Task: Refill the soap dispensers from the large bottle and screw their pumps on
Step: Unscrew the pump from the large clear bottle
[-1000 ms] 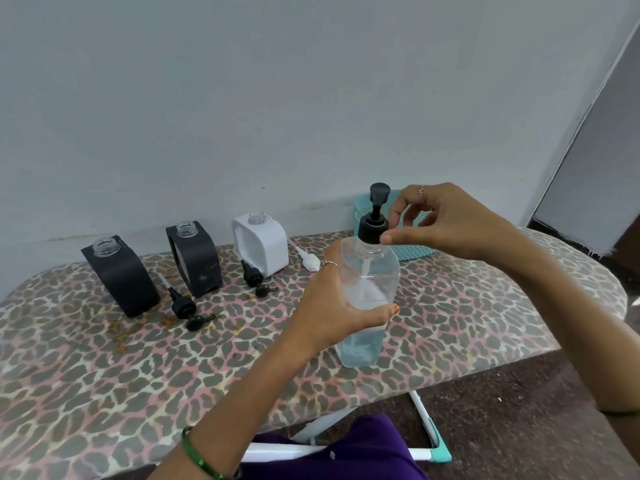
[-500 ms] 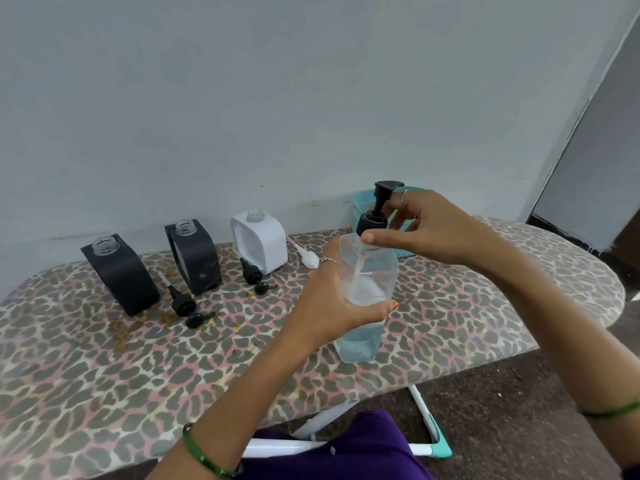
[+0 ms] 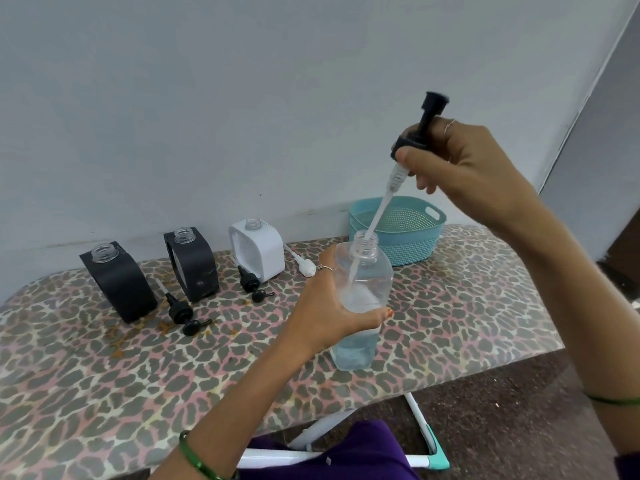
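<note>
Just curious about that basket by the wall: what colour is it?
Teal, or light turquoise; the basket shows clearly in the head view.

Large clear bottle (image 3: 360, 306), upright on leopard-print board (image 3: 104, 375), part full of pale blue liquid, neck open, gripped round the middle by left hand (image 3: 332, 317). Black pump (image 3: 420, 129) lifted above the neck, tilted, pinched at the collar by right hand (image 3: 460, 168); white tube (image 3: 375, 216) still reaching down into the bottle. Three dispensers at the back, all open-necked: black (image 3: 119, 285) far left, black (image 3: 192, 265) beside it, white (image 3: 258, 249) next. Loose pumps lying in front: black (image 3: 181, 311), black (image 3: 251, 284), white (image 3: 301, 263).
</note>
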